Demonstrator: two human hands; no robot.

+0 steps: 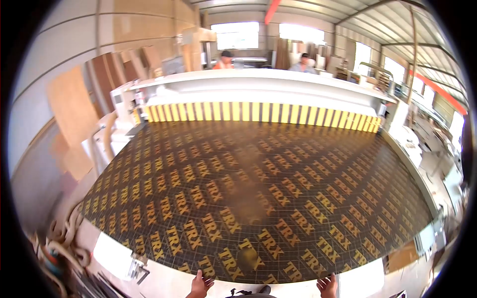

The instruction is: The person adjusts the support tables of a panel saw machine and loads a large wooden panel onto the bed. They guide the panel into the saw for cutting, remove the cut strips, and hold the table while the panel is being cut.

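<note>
A large dark sheet of panel board (248, 193), printed all over with yellow-orange "TRX" lettering, lies flat in front of me. My left hand (200, 286) is at its near edge, left of centre, fingers apart and loosely curled, one fingertip at the rim. Further right along the same edge is my right hand (327, 287), also with spread, slightly bent fingers, its tips at the rim. Neither hand appears wrapped around the board. The board's far edge meets a yellow-and-black striped strip (263, 112) beneath a long white machine beam (258, 79).
Two people, one in orange (225, 60) and one in grey-blue (303, 64), are behind the beam. A metal guide rail (410, 171) borders the board's right side. Thick hoses (69, 238) lie at lower left. Wooden panels (74, 107) lean against the left wall.
</note>
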